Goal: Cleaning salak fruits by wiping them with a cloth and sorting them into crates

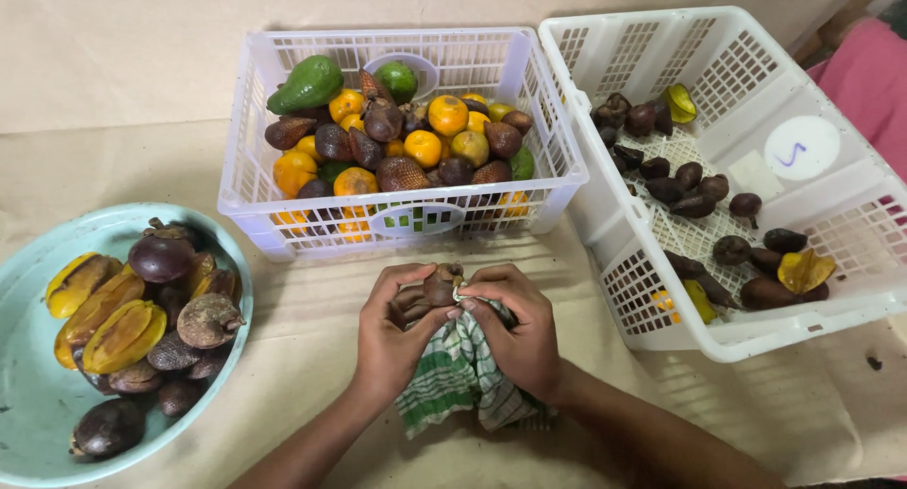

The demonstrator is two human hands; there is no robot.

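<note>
My left hand [395, 330] and my right hand [518, 326] meet at the middle of the table, both closed around one small brown scaly fruit [440, 283]. A green-and-white checked cloth [456, 376] is bunched under my right hand and hangs down between my wrists. The fruit's top pokes out above my fingers. Just beyond my hands stands a white plastic basket [248, 182] filled with orange citrus, brown scaly fruit and green avocados.
A light blue bowl [33, 394] at the left holds yellow starfruit and dark round fruit. A second white basket [756, 333] at the right holds several dark fruits and yellow pieces. Beige paper covers the table. A pink cloth shows at the far right.
</note>
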